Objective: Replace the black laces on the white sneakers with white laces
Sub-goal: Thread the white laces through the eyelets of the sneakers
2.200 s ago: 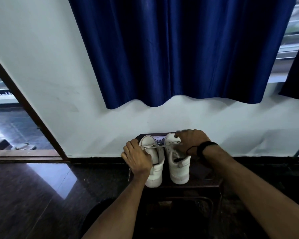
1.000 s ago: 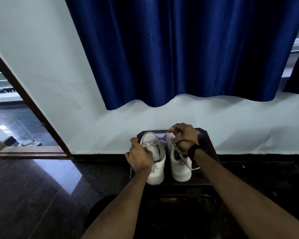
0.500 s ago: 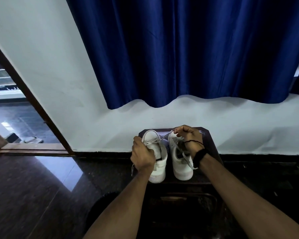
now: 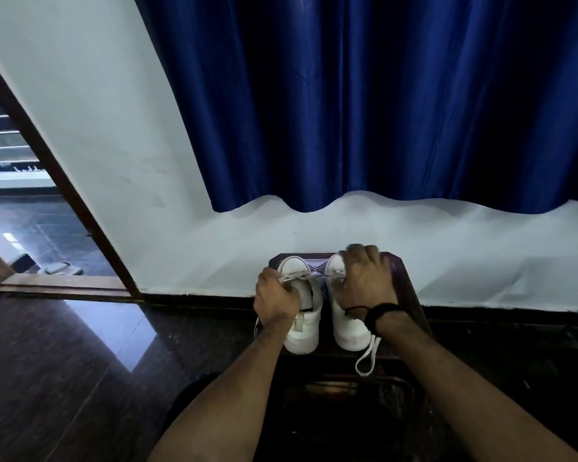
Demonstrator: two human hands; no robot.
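Gripping white lace (image 4: pixel 367 356), both hands (image 4: pixel 276 303) (image 4: pixel 364 285) over sneakers (image 4: pixel 349 331) near stool edge (image 4: pixel 406 285).

Pale wall (image 4: pixel 121 135) under a deep blue curtain (image 4: pixel 364 101), glossy dark floor (image 4: pixel 64 361), brown-framed doorway (image 4: pixel 64 181) at left.

Two plain white low-top sneakers (image 4: pixel 349 328) sit pale against a dark, near-black small table (image 4: pixel 406 288), a white flat lace (image 4: pixel 367 356) looping off the right shoe. One black band (image 4: pixel 381 311) circles the right wrist. Behind, a deep royal-blue pleated curtain (image 4: pixel 364 101) hangs over a pale bluish-white wall (image 4: pixel 107 135), edged by a dark brown wooden door frame (image 4: pixel 57 185). Below, glossy dark brown floor (image 4: pixel 47 378).
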